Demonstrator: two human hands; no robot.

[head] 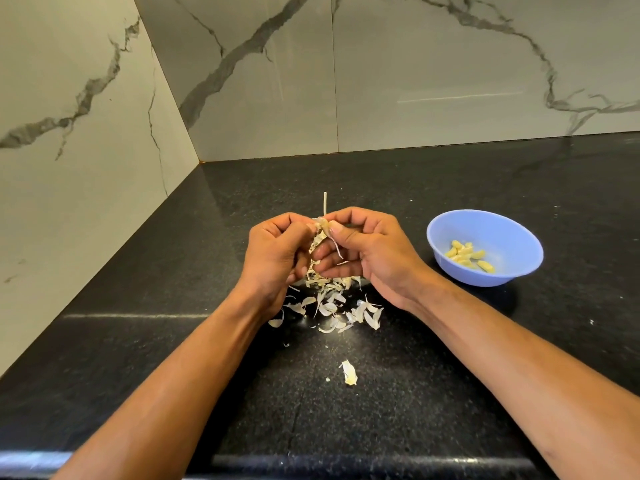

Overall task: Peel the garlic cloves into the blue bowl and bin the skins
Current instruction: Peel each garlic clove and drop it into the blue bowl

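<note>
Head view looked down on both hands meeting over the black counter (450, 358), with the garlic remnant (320, 233) caught between them. The left hand (277, 251) had its fingers curled round the papery bundle from the left, while the right hand (367, 247) pinched its top between thumb and forefinger, so neither hand was free. A thin dry stem (325, 203) stood nearly upright out of the pinch, and the bundle's long axis ran roughly top to bottom, trailing pale strips down toward the pile of skins (332, 306) directly beneath. Whether a clove remained inside I could not tell. The blue bowl (485, 251) sat well apart to the right, nearer the right hand, holding yellowish peeled cloves (467, 259). One stray skin (349, 373) lay closer to the counter's front edge. No bin was visible.
</note>
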